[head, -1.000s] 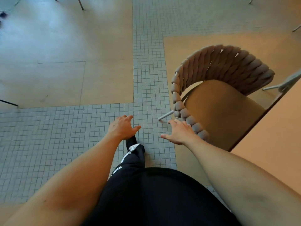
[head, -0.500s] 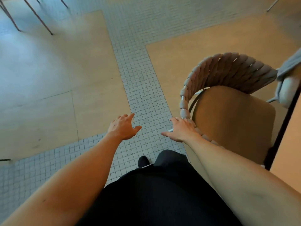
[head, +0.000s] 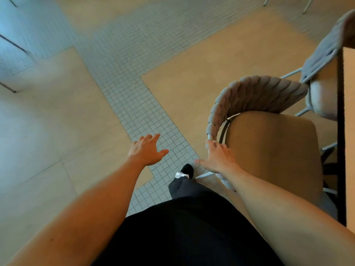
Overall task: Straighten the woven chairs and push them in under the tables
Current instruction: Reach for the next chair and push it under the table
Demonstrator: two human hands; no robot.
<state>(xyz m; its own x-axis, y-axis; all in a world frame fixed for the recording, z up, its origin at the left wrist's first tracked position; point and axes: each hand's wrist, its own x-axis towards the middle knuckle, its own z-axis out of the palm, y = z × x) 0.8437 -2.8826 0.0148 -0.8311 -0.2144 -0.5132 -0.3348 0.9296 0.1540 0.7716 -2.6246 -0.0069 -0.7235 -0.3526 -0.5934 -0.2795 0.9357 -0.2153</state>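
Note:
A woven chair with a grey braided backrest and a tan seat stands on my right, its seat front at the edge of the table. My right hand lies with straight fingers on the near end of the woven rim. My left hand hovers over the floor with fingers spread, holding nothing. A second woven chair sits beyond the first, partly under the same table.
The floor mixes beige slabs with a strip of small grey tiles. My foot in a dark shoe is close to the chair's white leg. Thin metal legs of other furniture show at the far left and top right.
The view has swung left and come closer to the chair. The chair now sits squarer to the table edge. My right hand stays on the rim; my left hand stays free.

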